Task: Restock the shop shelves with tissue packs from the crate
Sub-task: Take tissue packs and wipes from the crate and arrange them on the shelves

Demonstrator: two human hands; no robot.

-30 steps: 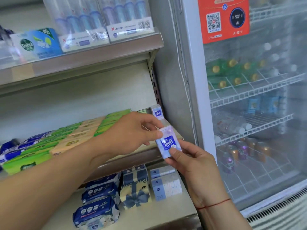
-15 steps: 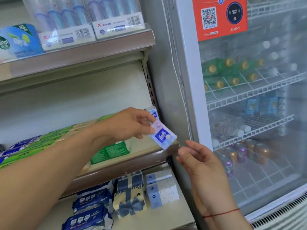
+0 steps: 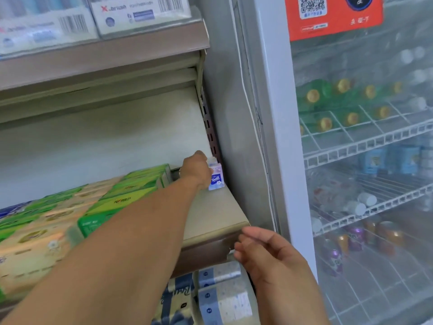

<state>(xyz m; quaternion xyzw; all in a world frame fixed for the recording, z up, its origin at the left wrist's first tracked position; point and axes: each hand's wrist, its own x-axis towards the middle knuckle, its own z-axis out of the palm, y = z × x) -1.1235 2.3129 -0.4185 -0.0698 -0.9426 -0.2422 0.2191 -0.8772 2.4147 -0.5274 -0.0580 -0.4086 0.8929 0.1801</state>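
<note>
My left hand (image 3: pixel 196 168) reaches to the back right corner of the middle shelf (image 3: pixel 210 214). It grips a small blue-and-white Tempo tissue pack (image 3: pixel 216 179) that stands upright against the shelf's right upright; my fingertips are hidden behind the hand. Whether a second small pack stands behind it cannot be told. My right hand (image 3: pixel 269 256) hovers by the shelf's front right corner, fingers loosely curled and holding nothing. No crate is in view.
Green and beige tissue boxes (image 3: pixel 121 195) fill the left of the middle shelf. Blue-wrapped tissue packs (image 3: pixel 222 299) lie on the shelf below. Toothbrush packs (image 3: pixel 138 12) stand on the top shelf. A glass-door drinks fridge (image 3: pixel 365 160) stands to the right.
My left hand has carried the small pack from the shelf's front to the back right corner. My right hand has let go and dropped to the shelf's front edge.
</note>
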